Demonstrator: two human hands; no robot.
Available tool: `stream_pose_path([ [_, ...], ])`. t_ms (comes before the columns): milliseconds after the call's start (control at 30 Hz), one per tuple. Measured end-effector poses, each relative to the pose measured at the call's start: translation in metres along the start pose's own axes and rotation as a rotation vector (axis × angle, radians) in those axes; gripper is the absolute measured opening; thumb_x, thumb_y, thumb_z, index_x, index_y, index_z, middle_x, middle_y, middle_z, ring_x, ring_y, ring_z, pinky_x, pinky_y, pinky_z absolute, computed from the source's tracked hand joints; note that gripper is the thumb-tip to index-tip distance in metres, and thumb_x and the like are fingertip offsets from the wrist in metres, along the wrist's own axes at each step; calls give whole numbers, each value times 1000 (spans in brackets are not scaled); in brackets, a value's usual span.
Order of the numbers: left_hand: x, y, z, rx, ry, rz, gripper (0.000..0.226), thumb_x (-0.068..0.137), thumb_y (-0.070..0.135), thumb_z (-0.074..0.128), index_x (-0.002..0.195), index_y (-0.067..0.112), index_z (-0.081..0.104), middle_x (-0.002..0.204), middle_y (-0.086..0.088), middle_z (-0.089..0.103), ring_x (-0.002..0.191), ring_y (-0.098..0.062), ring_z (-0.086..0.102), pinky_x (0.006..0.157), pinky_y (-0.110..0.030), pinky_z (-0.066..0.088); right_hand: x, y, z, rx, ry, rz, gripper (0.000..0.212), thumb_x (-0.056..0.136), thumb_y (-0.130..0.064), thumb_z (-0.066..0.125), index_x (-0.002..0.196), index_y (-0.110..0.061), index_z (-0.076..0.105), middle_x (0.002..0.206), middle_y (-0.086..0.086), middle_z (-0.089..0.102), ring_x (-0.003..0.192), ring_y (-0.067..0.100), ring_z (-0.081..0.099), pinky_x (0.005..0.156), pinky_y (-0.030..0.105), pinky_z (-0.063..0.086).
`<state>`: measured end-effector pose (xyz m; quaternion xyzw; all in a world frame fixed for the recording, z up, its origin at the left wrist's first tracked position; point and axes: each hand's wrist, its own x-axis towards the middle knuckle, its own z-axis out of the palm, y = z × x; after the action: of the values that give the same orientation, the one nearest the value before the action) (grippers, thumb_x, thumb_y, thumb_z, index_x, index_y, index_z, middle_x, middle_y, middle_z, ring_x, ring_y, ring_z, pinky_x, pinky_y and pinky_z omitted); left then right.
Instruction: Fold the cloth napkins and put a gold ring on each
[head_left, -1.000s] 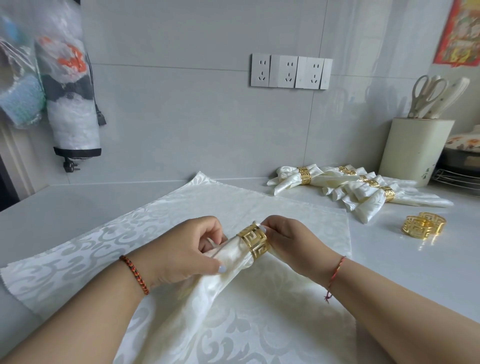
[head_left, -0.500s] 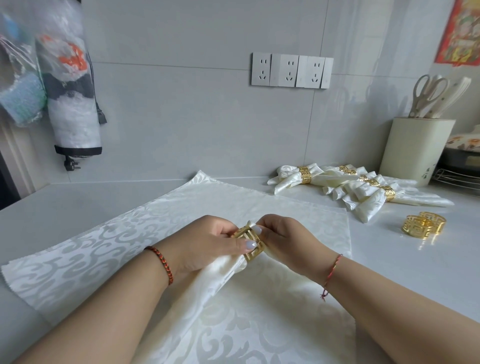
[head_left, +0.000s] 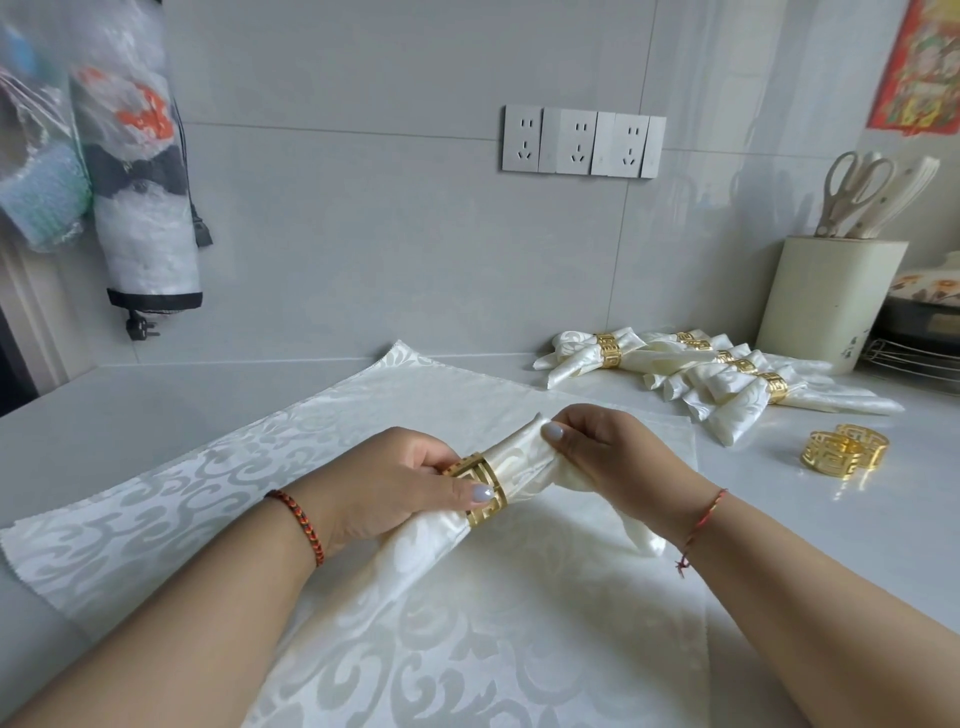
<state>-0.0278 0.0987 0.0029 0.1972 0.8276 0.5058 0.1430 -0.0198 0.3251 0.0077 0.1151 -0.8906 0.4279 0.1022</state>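
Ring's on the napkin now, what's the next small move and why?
Probably slide the gold ring a little further down the napkin toward its middle. The left hand pinches the ring near one end, while the right hand holds the short end that pokes through. The finished napkins by the wall wear their rings about mid-length.

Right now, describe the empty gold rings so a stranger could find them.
Start at the cream knife holder by the right wall. In front lie finished napkins; nearer still, two loose gold rings sit on the bare counter, with no cloth through them.
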Motion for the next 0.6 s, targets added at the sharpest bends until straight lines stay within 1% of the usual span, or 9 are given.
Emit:
stream_pose_path([
  [67, 0, -1, -1, 1, -5, 2, 56, 56, 55, 79, 91, 12, 74, 100, -29, 67, 79, -24, 59, 76, -37, 43, 0, 2, -3, 4, 4, 3, 27, 97, -24, 51, 86, -3, 63, 69, 0, 53, 63, 11, 45, 58, 22, 36],
  [133, -1, -2, -2, 10, -13, 4, 57, 56, 57, 79, 92, 13, 74, 102, -30, 65, 80, -25, 59, 78, -38, 43, 1, 4, -3, -1, 5, 0, 27, 97, -25, 51, 84, -4, 63, 69, 0, 53, 64, 12, 45, 61, 26, 37],
  [267, -3, -1, 1, 47, -12, 7, 54, 55, 57, 78, 92, 18, 74, 96, -18, 72, 78, -18, 62, 79, -34, 46, 0, 7, 5, -16, -42, -24, 25, 97, -25, 52, 78, -12, 60, 62, -8, 49, 55, 3, 41, 53, 15, 34],
  [367, -4, -2, 1, 50, -15, 2, 52, 55, 56, 78, 91, 19, 74, 95, -15, 73, 81, -19, 65, 85, -37, 49, 2, 10, 8, -64, -65, -34, 25, 96, -28, 52, 82, -10, 62, 64, -8, 51, 57, 4, 42, 55, 17, 35],
  [433, -4, -2, 1, 61, -25, 1, 52, 56, 58, 78, 91, 20, 74, 96, -19, 72, 80, -20, 63, 82, -38, 48, 2, 12, 4, -146, -33, -85, 22, 93, -35, 55, 83, -17, 62, 70, -11, 55, 61, 2, 47, 61, 20, 39],
  [467, -4, -2, 1, 73, -29, 1, 51, 56, 59, 78, 91, 21, 74, 96, -20, 71, 79, -20, 62, 81, -37, 47, 2, 13, 1, -237, 20, -150, 22, 90, -43, 55, 86, -22, 61, 77, -13, 58, 69, 1, 52, 68, 21, 41],
  [500, -4, -2, 1, 83, -29, -1, 51, 56, 59, 78, 91, 23, 74, 95, -18, 72, 79, -19, 62, 81, -35, 46, 1, 14, -1, -337, 75, -230, 28, 86, -52, 53, 93, -26, 60, 86, -15, 59, 78, 0, 53, 75, 23, 42],
  [533, -4, -2, 2, 89, -29, -5, 50, 55, 59, 78, 91, 24, 74, 92, -14, 74, 79, -18, 63, 82, -35, 47, -1, 12, -1, -401, 103, -306, 35, 83, -57, 50, 102, -29, 59, 93, -17, 58, 86, -1, 53, 81, 25, 42],
  [600, -5, 0, 5, 99, -34, -4, 47, 54, 57, 79, 90, 26, 74, 86, -2, 76, 78, -12, 65, 81, -31, 48, -4, 4, 2, -402, 31, -347, 40, 84, -56, 54, 115, -31, 57, 101, -19, 58, 92, -3, 51, 86, 23, 40],
])
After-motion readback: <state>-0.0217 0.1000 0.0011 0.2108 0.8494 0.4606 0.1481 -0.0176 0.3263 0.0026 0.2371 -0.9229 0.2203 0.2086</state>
